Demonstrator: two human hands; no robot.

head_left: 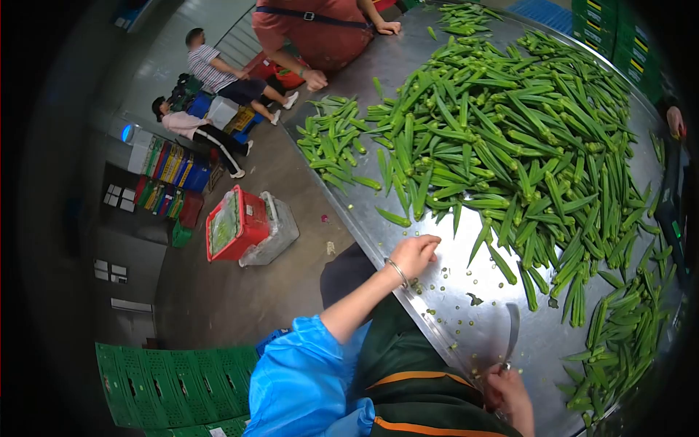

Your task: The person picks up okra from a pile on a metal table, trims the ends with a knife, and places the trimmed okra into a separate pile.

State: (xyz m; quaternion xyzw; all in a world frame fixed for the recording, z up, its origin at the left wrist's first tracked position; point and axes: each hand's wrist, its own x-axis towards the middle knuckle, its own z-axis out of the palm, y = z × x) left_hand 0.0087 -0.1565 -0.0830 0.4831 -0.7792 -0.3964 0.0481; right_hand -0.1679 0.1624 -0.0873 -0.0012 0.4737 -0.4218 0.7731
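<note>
A large heap of green okra pods (502,138) covers much of the metal table (466,233). Over the table's near edge is my left hand (416,256), a bracelet on its wrist and its fingers curled in; whatever they may hold is hidden. My right hand (507,395) is closed around the handle of a small knife (514,331), its curved blade pointing away from me over the metal. Small cut okra ends are scattered between my hands. A smaller pile of okra (619,342) lies at the right, beyond the knife.
Across the table stands a person in a red shirt (320,36), hands at its edge. A hand (676,122) shows at the far right. A red crate (238,224) and a grey crate (274,231) are on the floor. Green crates (175,386) stand behind me at lower left.
</note>
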